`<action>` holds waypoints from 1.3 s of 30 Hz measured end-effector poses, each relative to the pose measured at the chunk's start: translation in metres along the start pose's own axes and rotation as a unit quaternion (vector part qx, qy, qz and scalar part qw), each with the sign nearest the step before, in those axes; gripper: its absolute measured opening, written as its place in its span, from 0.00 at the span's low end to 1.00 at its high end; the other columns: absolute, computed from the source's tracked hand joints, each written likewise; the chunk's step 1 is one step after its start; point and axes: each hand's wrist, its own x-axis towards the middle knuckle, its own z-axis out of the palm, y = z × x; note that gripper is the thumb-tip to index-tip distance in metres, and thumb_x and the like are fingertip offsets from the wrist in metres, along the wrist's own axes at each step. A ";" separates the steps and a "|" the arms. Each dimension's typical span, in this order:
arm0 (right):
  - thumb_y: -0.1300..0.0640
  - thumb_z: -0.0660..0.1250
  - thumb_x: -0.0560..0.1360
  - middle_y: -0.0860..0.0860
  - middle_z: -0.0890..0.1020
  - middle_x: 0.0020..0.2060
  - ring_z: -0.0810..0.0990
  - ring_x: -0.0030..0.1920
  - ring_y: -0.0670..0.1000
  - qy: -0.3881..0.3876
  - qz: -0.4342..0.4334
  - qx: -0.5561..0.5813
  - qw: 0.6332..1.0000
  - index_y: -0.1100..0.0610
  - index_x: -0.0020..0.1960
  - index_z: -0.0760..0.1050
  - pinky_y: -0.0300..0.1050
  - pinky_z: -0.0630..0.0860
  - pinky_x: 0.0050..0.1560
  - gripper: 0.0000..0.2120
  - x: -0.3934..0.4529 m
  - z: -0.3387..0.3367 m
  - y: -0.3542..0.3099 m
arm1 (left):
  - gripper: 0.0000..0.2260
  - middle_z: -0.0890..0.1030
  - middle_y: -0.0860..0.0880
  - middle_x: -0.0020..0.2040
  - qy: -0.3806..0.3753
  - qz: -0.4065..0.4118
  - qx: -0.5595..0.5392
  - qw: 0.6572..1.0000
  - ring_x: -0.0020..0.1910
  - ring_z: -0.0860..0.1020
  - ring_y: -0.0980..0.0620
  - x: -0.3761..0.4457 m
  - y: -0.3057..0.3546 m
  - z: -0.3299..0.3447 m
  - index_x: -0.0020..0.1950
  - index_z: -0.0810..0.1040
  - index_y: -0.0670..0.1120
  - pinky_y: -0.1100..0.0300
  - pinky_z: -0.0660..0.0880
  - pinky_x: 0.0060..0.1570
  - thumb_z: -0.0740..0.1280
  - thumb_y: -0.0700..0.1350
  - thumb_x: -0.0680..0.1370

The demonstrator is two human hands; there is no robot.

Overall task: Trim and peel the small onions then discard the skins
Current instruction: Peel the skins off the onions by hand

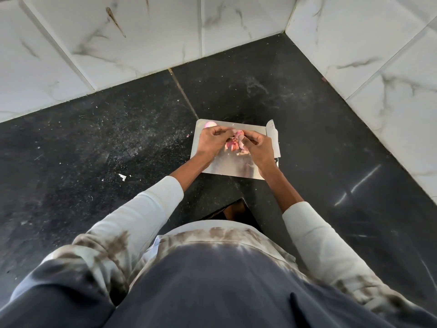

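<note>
steel cutting board [220,166] sits on the dark stone surface [118,129], near the inner corner where 2 tiled walls [146,31] meet. both hands work close together over the board's middle. left hand [212,140] has its fingers curled, pinching at a small onion [238,134] held between the 2 hands; right hand [259,149] is curled onto the same onion from the other side. pink skins [233,146] lie in a loose heap on the board just beneath the hands. a peeled onion [210,124] rests at the board's far left corner, close to the edge. a knife [274,138] lies along the board's right edge, blade pointing away from the person, just beside the right hand. wide bare stretches of surface open to the left and right of the board, flecked with crumbs and a white scrap [122,177] on the left. the surface's near edge has a notch below the board.
</note>
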 end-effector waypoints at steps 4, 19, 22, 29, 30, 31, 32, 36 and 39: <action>0.50 0.73 0.80 0.50 0.87 0.57 0.87 0.53 0.46 0.004 -0.010 -0.020 1.000 0.59 0.67 0.82 0.31 0.81 0.50 0.19 0.003 0.000 0.001 | 0.12 0.90 0.49 0.52 -0.004 0.016 0.029 0.999 0.51 0.89 0.51 0.000 0.002 0.000 0.58 0.89 0.44 0.55 0.85 0.58 0.80 0.47 0.76; 0.48 0.75 0.79 0.48 0.88 0.56 0.87 0.53 0.46 0.043 -0.004 -0.026 0.999 0.56 0.64 0.85 0.37 0.84 0.56 0.17 0.006 0.000 0.005 | 0.07 0.89 0.46 0.48 0.085 0.020 0.087 0.992 0.46 0.88 0.49 0.003 -0.001 0.018 0.53 0.89 0.42 0.50 0.87 0.54 0.79 0.45 0.78; 0.51 0.73 0.80 0.47 0.87 0.56 0.86 0.51 0.44 0.038 -0.003 -0.027 0.999 0.57 0.65 0.84 0.33 0.83 0.54 0.17 0.005 0.001 0.004 | 0.06 0.89 0.47 0.48 0.106 0.021 0.082 0.991 0.46 0.88 0.50 0.002 -0.002 0.023 0.53 0.89 0.43 0.51 0.87 0.52 0.78 0.44 0.79; 0.50 0.73 0.80 0.49 0.87 0.59 0.86 0.55 0.46 0.033 0.013 -0.005 0.999 0.56 0.67 0.83 0.40 0.83 0.59 0.17 0.006 -0.001 0.002 | 0.08 0.89 0.47 0.51 0.096 -0.008 0.045 0.994 0.50 0.88 0.50 0.002 -0.002 0.020 0.56 0.89 0.44 0.48 0.86 0.57 0.77 0.46 0.80; 0.50 0.73 0.80 0.49 0.87 0.59 0.86 0.56 0.47 0.034 0.015 -0.003 0.999 0.56 0.67 0.83 0.43 0.84 0.61 0.18 0.007 -0.002 0.003 | 0.08 0.89 0.47 0.51 0.088 -0.011 0.037 0.995 0.50 0.88 0.49 0.003 -0.002 0.019 0.56 0.89 0.44 0.48 0.86 0.57 0.77 0.46 0.80; 0.50 0.73 0.80 0.49 0.87 0.59 0.86 0.57 0.48 0.034 0.016 -0.002 0.999 0.56 0.67 0.83 0.45 0.84 0.62 0.18 0.007 -0.003 0.003 | 0.09 0.89 0.47 0.51 0.077 -0.011 0.027 0.997 0.50 0.89 0.49 0.002 -0.002 0.018 0.57 0.89 0.44 0.48 0.86 0.58 0.77 0.47 0.79; 0.50 0.73 0.81 0.49 0.87 0.59 0.86 0.58 0.49 0.034 0.019 -0.001 0.999 0.56 0.67 0.83 0.48 0.84 0.63 0.17 0.008 -0.003 0.003 | 0.10 0.90 0.47 0.51 0.065 -0.007 0.017 0.998 0.51 0.89 0.49 0.001 -0.001 0.018 0.57 0.89 0.44 0.48 0.86 0.58 0.78 0.47 0.79; 0.51 0.73 0.81 0.50 0.87 0.60 0.86 0.58 0.49 0.042 0.022 -0.002 0.999 0.55 0.67 0.83 0.48 0.83 0.63 0.17 0.007 -0.001 0.002 | 0.11 0.90 0.47 0.53 0.046 0.002 0.002 0.999 0.52 0.88 0.50 -0.004 -0.001 0.018 0.58 0.89 0.43 0.51 0.85 0.59 0.79 0.45 0.77; 0.50 0.74 0.80 0.49 0.87 0.59 0.86 0.57 0.48 0.047 0.011 -0.011 0.999 0.55 0.67 0.83 0.46 0.84 0.62 0.17 0.004 0.000 0.002 | 0.10 0.90 0.46 0.52 0.050 0.004 0.012 0.999 0.52 0.88 0.49 -0.005 -0.002 0.018 0.57 0.89 0.43 0.51 0.85 0.59 0.79 0.45 0.77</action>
